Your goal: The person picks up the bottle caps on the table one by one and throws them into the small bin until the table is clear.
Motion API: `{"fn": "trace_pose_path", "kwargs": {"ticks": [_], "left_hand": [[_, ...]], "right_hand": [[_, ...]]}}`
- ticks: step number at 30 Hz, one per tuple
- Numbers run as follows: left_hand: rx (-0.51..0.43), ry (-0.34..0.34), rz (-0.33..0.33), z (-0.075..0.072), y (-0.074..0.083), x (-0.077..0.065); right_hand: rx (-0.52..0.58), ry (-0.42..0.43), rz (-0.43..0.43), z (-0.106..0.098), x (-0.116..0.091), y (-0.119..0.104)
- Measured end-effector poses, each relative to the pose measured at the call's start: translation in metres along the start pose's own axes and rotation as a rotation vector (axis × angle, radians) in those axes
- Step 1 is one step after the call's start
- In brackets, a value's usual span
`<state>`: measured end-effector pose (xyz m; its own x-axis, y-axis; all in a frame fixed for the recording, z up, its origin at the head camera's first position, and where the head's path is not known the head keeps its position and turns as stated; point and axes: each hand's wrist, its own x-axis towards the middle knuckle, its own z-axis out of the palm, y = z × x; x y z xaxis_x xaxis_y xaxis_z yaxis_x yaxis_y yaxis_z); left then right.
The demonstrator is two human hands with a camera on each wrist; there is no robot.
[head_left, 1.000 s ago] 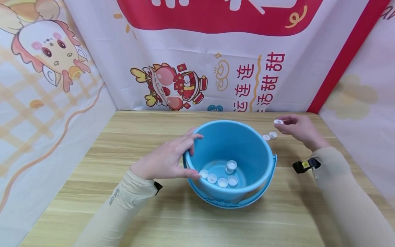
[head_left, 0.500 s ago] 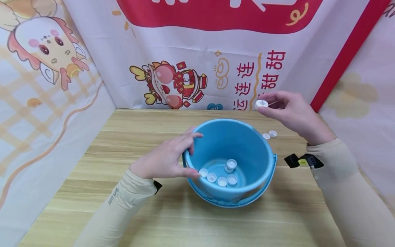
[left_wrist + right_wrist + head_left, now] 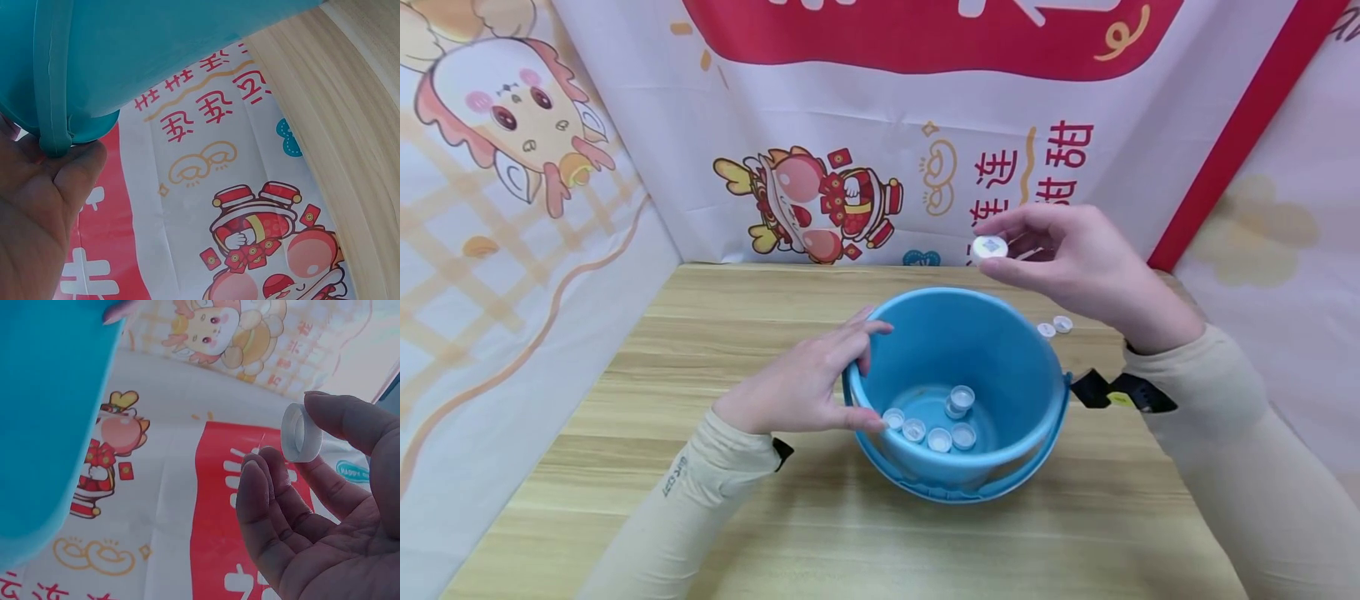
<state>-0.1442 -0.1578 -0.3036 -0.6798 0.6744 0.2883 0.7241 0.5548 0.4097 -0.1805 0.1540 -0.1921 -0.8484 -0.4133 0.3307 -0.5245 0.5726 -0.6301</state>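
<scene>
A light-blue bucket point(image 3: 977, 342) with its handle lowered around the near side stands on the table. My left hand point(image 3: 805, 383) grips its left rim, fingers hooked over the edge; in the left wrist view that hand point(image 3: 44, 212) is beside the handle's point(image 3: 53, 81) end. Between thumb and forefinger, my right hand point(image 3: 1086, 262) pinches a white bottle cap point(image 3: 990, 247) above the bucket's far right rim. The right wrist view shows the cap's point(image 3: 301, 434) hollow side. Several similar caps point(image 3: 939, 440) lie inside the bucket, with a small stack point(image 3: 960, 402) among them.
Two white caps point(image 3: 1047, 331) lie on the wooden tabletop point(image 3: 700, 333) just beyond the bucket's right side. Printed cloth panels point(image 3: 880, 108) stand behind the table and on both sides.
My right hand has come up and left from beside the loose caps, carrying one cap toward the bucket. My left hand keeps its grip on the rim.
</scene>
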Motion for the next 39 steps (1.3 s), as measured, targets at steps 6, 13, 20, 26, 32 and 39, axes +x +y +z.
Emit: {"fn": "trace_pose_path", "kwargs": {"ticks": [6, 13, 20, 26, 32, 39], "left_hand": [[-0.005, -0.002, -0.003, 0.0, 0.0, 0.0], [-0.002, 0.002, 0.001, 0.0, 0.001, 0.001], [-0.016, -0.003, -0.008, 0.0, 0.001, 0.002], [-0.014, -0.003, -0.011, 0.0, 0.001, 0.002], [-0.015, -0.004, -0.003, 0.0, 0.0, 0.002], [-0.01, -0.001, 0.009, 0.0, 0.0, 0.002]], "right_hand": [[0.031, -0.022, -0.052, 0.005, 0.002, -0.007], [0.044, -0.05, -0.054, 0.011, 0.006, -0.009], [0.053, -0.074, -0.053, 0.015, 0.008, -0.01], [0.043, -0.082, -0.077, 0.017, 0.009, -0.008], [0.045, -0.133, -0.118, 0.019, 0.011, -0.005], [0.028, -0.131, -0.136, 0.015, 0.012, -0.002]]}}
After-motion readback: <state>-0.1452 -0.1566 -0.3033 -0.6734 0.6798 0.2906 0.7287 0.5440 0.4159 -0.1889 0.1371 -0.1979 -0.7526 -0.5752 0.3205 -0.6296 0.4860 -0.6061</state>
